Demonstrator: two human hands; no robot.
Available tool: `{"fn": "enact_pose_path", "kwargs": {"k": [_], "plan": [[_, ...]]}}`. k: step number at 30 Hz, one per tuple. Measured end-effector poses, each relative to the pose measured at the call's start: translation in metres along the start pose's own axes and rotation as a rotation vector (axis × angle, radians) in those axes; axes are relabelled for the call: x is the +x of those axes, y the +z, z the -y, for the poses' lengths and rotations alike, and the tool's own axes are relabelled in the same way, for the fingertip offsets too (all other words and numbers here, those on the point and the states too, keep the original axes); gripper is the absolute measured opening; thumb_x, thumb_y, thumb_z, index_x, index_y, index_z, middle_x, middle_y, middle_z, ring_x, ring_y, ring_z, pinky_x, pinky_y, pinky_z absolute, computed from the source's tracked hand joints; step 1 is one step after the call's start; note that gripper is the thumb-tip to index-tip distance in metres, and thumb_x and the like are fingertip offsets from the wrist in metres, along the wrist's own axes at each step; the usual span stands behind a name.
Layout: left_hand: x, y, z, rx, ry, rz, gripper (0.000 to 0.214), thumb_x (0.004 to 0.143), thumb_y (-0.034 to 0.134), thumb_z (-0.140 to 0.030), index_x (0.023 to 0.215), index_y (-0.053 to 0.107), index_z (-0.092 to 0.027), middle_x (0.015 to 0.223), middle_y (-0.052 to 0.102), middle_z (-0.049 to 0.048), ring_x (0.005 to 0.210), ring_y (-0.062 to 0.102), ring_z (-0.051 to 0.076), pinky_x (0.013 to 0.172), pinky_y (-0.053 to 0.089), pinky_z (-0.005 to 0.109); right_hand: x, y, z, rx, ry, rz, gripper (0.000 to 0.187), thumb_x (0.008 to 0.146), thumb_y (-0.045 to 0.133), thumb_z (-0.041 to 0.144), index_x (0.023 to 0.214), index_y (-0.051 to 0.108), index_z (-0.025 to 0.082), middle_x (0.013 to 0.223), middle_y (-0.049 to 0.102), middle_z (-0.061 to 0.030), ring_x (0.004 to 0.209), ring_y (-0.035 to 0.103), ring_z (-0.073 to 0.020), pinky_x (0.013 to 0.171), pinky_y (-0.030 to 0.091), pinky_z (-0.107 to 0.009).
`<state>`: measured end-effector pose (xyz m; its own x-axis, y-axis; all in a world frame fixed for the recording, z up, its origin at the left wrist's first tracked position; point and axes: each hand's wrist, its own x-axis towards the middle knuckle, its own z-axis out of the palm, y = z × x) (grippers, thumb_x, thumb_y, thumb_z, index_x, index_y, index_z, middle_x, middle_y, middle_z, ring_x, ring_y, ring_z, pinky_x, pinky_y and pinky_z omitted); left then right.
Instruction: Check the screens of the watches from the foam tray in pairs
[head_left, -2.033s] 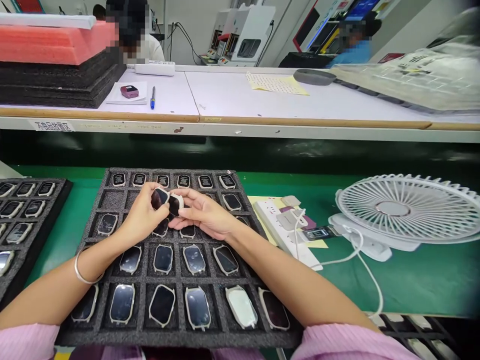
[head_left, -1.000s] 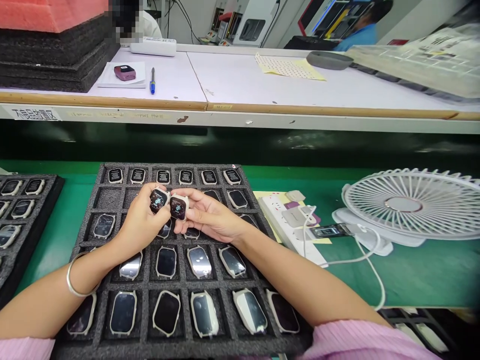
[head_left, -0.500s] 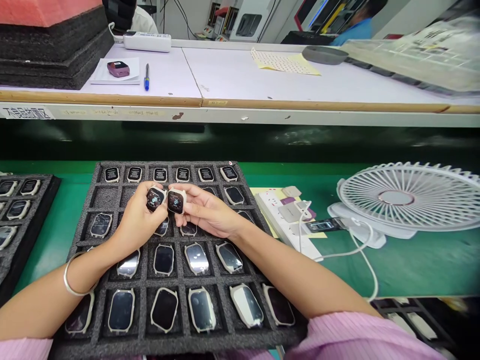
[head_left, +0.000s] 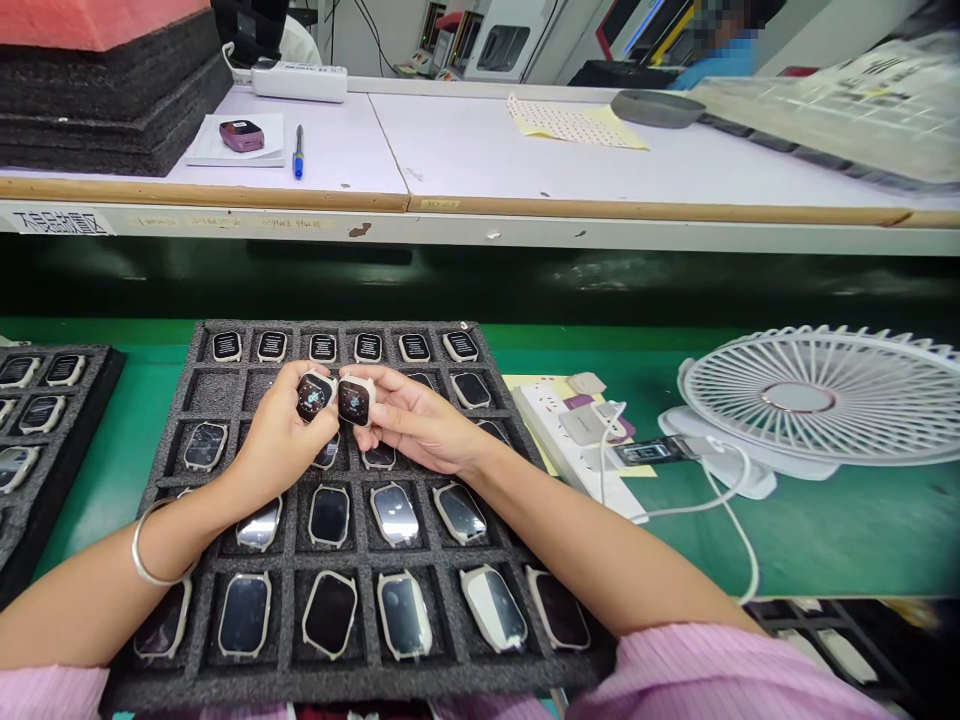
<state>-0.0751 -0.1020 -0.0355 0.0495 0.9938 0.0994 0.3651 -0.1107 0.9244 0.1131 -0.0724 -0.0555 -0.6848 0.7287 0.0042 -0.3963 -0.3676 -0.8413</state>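
Note:
My left hand is closed on a smartwatch without a strap, its dark screen lit with a small graphic. Right beside it, my right hand pinches a second smartwatch with a similar lit screen. Both are held side by side above a dark foam tray divided into square compartments. Watch cases lie in most compartments; the back row, such as this watch, shows lines of text. Nearer me the screens look dark or reflective, like this watch. My forearms hide some compartments.
To the right stand a white fan and a power strip with a charger and cables. Another foam tray of watches sits at left. Above runs a shelf with stacked foam, a pen and a purple device. A person sits beyond.
The view has shifted very slightly. Both hands keep their hold on the two smartwatches, and nothing in the tray has visibly moved.

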Motion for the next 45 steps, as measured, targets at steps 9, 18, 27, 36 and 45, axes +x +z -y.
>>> {"fn": "enact_pose_path", "kwargs": {"k": [9, 18, 27, 36, 45], "plan": [[-0.0014, -0.0002, -0.0027, 0.008, -0.020, 0.003, 0.030, 0.078, 0.058, -0.032, 0.105, 0.052, -0.019, 0.094, 0.059, 0.0025, 0.083, 0.054, 0.018, 0.078, 0.042, 0.034, -0.0012, 0.0009, 0.0004, 0.019, -0.004, 0.014, 0.046, 0.083, 0.080, 0.029, 0.123, 0.059, 0.024, 0.097, 0.066, 0.0022, 0.072, 0.069, -0.0084, 0.069, 0.054, -0.022], [-0.0006, 0.0005, -0.0020, 0.008, -0.021, 0.001, 0.030, 0.077, 0.058, -0.030, 0.104, 0.052, -0.020, 0.092, 0.060, 0.0017, 0.083, 0.055, 0.017, 0.076, 0.042, 0.032, -0.0009, 0.0010, 0.0007, 0.006, -0.002, 0.018, 0.047, 0.083, 0.080, 0.030, 0.124, 0.058, 0.023, 0.094, 0.066, 0.0019, 0.072, 0.068, -0.0091, 0.068, 0.054, -0.023], [-0.0014, -0.0002, -0.0012, 0.010, -0.007, -0.001, 0.027, 0.079, 0.059, -0.029, 0.104, 0.053, -0.020, 0.090, 0.060, 0.0008, 0.081, 0.056, 0.016, 0.075, 0.043, 0.032, -0.0019, 0.0017, 0.0013, 0.007, 0.005, 0.005, 0.047, 0.082, 0.080, 0.030, 0.123, 0.058, 0.024, 0.094, 0.066, 0.0015, 0.071, 0.068, -0.0100, 0.067, 0.054, -0.024], [-0.0012, 0.0001, -0.0019, 0.013, -0.008, -0.005, 0.029, 0.078, 0.059, -0.029, 0.105, 0.052, -0.019, 0.094, 0.061, 0.0022, 0.083, 0.055, 0.017, 0.078, 0.043, 0.033, -0.0017, 0.0006, 0.0008, 0.003, 0.004, 0.018, 0.047, 0.084, 0.078, 0.030, 0.125, 0.057, 0.023, 0.088, 0.067, 0.0023, 0.073, 0.068, -0.0101, 0.068, 0.053, -0.023], [-0.0011, 0.0006, -0.0011, 0.012, -0.001, -0.005, 0.028, 0.079, 0.060, -0.029, 0.105, 0.052, -0.020, 0.092, 0.061, 0.0015, 0.081, 0.056, 0.016, 0.075, 0.044, 0.031, -0.0025, 0.0019, 0.0026, -0.022, 0.005, 0.013, 0.048, 0.084, 0.078, 0.032, 0.125, 0.056, 0.023, 0.091, 0.066, 0.0014, 0.073, 0.067, -0.0101, 0.068, 0.053, -0.024]]}}
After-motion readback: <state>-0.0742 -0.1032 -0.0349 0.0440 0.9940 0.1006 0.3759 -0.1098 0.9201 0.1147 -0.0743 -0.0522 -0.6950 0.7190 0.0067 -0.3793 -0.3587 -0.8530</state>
